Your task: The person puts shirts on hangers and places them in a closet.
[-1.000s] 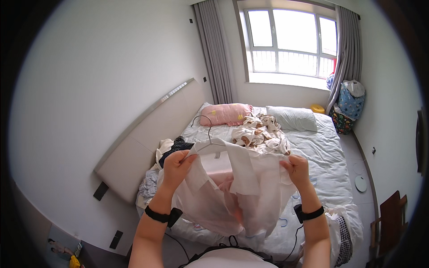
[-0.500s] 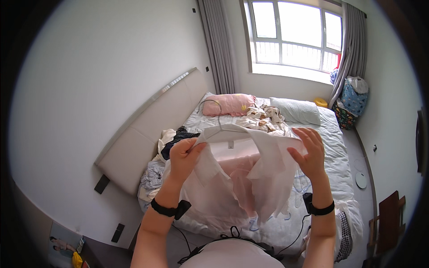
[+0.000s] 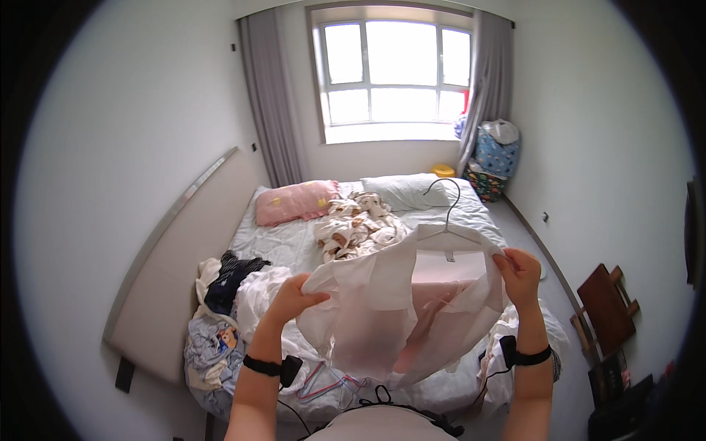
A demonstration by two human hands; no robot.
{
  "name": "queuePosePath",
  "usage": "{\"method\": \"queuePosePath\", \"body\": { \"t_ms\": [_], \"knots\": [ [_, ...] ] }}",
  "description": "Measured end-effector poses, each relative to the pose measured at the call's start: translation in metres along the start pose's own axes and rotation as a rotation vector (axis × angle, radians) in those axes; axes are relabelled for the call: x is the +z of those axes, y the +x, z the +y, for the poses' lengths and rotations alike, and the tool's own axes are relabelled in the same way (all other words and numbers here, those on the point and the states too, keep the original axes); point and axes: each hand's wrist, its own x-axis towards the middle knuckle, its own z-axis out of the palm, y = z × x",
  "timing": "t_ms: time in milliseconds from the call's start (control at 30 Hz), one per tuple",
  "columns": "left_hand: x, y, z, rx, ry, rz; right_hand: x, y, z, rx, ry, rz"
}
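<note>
A sheer white shirt [image 3: 368, 301] hangs on a thin metal hanger [image 3: 450, 231], held up in front of my body above the bed. My left hand [image 3: 296, 300] is closed on the fabric at the left shoulder. At the opposite shoulder, my right hand [image 3: 521, 278] pinches the cloth near the hanger's end. The hanger's hook rises from the collar, tilted to the left. Through the open front shows pink fabric [image 3: 434, 301]; whether it belongs to the shirt I cannot tell. The hanger's arms are mostly hidden inside the shirt.
The bed [image 3: 279, 246] carries a pink pillow [image 3: 298, 202], a pale pillow [image 3: 404, 192], a crumpled patterned cloth [image 3: 360, 224] and heaped clothes [image 3: 217, 342] at the left. Coloured hangers [image 3: 331, 386] lie near the front edge. A folded wooden stand [image 3: 607, 301] leans by the right wall.
My right hand has gone from open fingers beside the shirt to a pinch on its shoulder. The hanger and collar have shifted right. My view has turned right.
</note>
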Motion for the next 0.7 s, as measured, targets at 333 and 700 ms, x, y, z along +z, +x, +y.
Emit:
{"method": "queuePosePath", "body": {
  "t_ms": [333,700],
  "knots": [
    [0.169,0.041,-0.128,0.006,-0.083,-0.559,-0.147,-0.076,-0.024,0.278,-0.390,0.260],
    [0.324,0.006,-0.136,-0.212,0.013,-1.104,-0.316,-0.252,-0.134,0.893,-0.455,0.944]
  ]
}}
